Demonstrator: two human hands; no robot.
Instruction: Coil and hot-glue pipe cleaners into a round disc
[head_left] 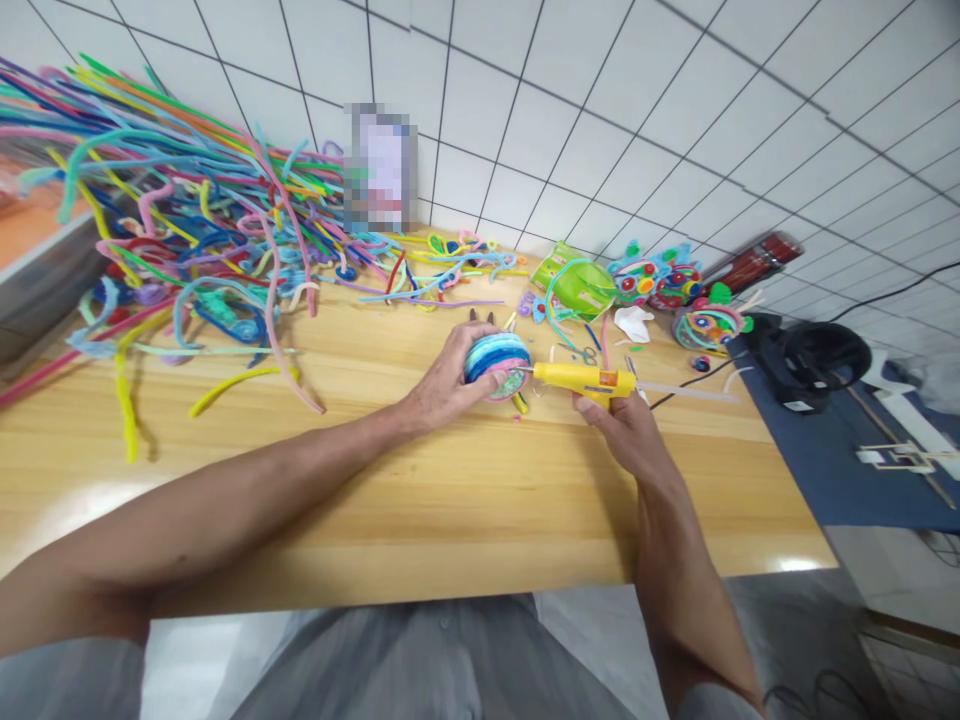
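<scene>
My left hand (pixel 448 377) is wrapped round a round craft piece (pixel 496 353) with blue, teal and pink bands that look like coiled pipe cleaners. A yellow hot glue gun (pixel 581 379) is in my right hand (pixel 619 425), its nozzle pointing left and at or very near the side of the piece. I cannot tell whether the tip touches. From the back of the gun a clear glue stick (pixel 694 393) sticks out to the right. Just behind the piece, dark tool tips (pixel 482 317) show, partly hidden.
A tangled heap of coloured pipe cleaners (pixel 225 230) covers the back left, beside a grey bin (pixel 52 300). At the back right are a green packet (pixel 574 280), decorated craft figures (pixel 652 275), scissors (pixel 587 354) and a red cylinder (pixel 757 262). A black round object (pixel 825 360) lies on the blue surface.
</scene>
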